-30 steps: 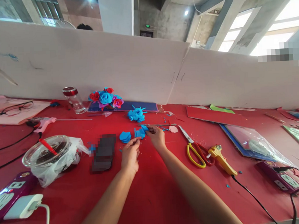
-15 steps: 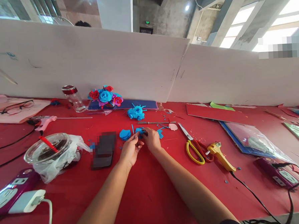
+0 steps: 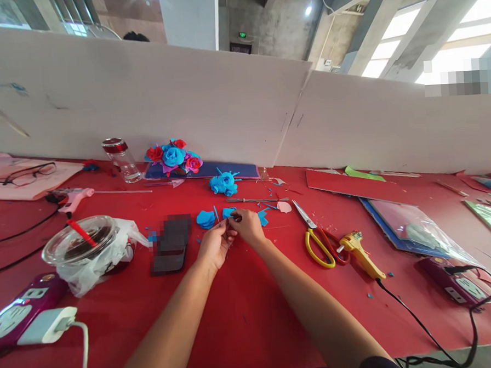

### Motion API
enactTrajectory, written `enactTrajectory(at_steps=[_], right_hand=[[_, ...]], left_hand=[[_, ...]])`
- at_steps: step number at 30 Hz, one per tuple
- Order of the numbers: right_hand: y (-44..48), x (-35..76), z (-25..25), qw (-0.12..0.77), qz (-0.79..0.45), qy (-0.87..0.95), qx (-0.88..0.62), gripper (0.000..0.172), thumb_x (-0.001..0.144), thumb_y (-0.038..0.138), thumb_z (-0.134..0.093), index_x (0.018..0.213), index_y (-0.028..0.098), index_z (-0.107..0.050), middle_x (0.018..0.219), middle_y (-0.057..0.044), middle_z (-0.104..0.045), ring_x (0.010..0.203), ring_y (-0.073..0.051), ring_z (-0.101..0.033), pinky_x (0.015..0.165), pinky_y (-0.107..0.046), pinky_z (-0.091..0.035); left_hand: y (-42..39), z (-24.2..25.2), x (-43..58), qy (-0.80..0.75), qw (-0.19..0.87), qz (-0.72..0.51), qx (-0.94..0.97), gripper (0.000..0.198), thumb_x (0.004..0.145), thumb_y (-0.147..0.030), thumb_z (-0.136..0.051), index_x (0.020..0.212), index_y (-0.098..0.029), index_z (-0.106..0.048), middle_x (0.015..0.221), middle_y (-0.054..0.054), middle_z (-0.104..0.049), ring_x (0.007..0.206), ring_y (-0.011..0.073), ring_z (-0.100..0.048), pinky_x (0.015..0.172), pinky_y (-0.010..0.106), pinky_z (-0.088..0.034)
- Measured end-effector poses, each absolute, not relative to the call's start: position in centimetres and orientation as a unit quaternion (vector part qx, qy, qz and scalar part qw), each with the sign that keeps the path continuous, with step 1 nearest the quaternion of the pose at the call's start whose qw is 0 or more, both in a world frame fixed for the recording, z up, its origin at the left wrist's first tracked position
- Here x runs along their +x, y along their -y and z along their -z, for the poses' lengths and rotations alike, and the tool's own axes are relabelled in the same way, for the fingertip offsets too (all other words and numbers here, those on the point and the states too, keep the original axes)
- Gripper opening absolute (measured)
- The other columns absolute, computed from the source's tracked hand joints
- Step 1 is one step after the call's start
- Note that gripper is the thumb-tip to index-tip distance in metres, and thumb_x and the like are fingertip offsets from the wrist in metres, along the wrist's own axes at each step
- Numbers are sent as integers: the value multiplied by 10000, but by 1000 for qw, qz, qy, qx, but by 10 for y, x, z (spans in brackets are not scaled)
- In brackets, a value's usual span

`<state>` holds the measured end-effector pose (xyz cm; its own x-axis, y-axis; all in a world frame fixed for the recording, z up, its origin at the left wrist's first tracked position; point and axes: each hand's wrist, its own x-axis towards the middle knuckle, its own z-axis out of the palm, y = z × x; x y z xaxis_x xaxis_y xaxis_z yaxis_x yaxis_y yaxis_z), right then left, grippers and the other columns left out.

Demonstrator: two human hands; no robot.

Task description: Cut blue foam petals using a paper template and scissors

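My left hand (image 3: 215,243) pinches a thin blue paper strip (image 3: 216,213) that stands up from its fingertips. Close against it, my right hand (image 3: 246,228) has its fingers pressed together; what they hold is too small to make out. Blue paper petals (image 3: 205,219) lie left of the hands, and a blue piece (image 3: 229,212) shows just behind the fingers. More blue scraps (image 3: 262,218) rest by the right hand. Behind them are a thin metal rod (image 3: 257,200) and a bunch of blue paper roses (image 3: 224,183).
Scissors (image 3: 321,248) and a yellow glue gun (image 3: 361,253) lie right, near a power strip (image 3: 460,282). On the left are a lidded cup (image 3: 79,242), a dark phone (image 3: 171,245) and a pink glue gun (image 3: 77,199). A glass bottle (image 3: 123,162) and paper bouquet (image 3: 173,156) stand behind.
My right hand has moved slightly left, so its fingertips are closer to those of my left hand. The blue strip leans a little more to the left.
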<state>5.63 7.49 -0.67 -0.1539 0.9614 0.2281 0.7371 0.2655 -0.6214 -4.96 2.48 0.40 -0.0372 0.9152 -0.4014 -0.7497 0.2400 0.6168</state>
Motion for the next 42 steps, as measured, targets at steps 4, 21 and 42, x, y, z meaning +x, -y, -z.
enactTrajectory(at_steps=[4,21,42], right_hand=[[-77,54,7,277,-184,741,-583,172,759,145,-578,777,205,-738,777,-33,-743,707,-152,-651,614,-204,-404],[-82,145,1,233,-98,654,-713,182,745,253,-641,896,236,-741,905,-70,-717,926,-241,-610,736,-303,-454],[-78,144,-4,285,-107,671,-676,206,787,147,-562,876,208,-737,935,-75,-700,938,-226,-579,820,-319,-415]], left_hand=[[-25,-4,-50,-398,683,-604,99,185,839,-41,-476,759,-104,-630,714,58,-664,472,60,-562,415,154,-387],[-11,-5,-42,-493,576,-562,331,263,668,-266,-708,916,-188,-669,714,-33,-520,430,20,-352,426,189,-257],[-5,-10,-38,-477,624,-508,353,250,603,-291,-726,809,-149,-721,694,14,-595,436,29,-310,446,217,-200]])
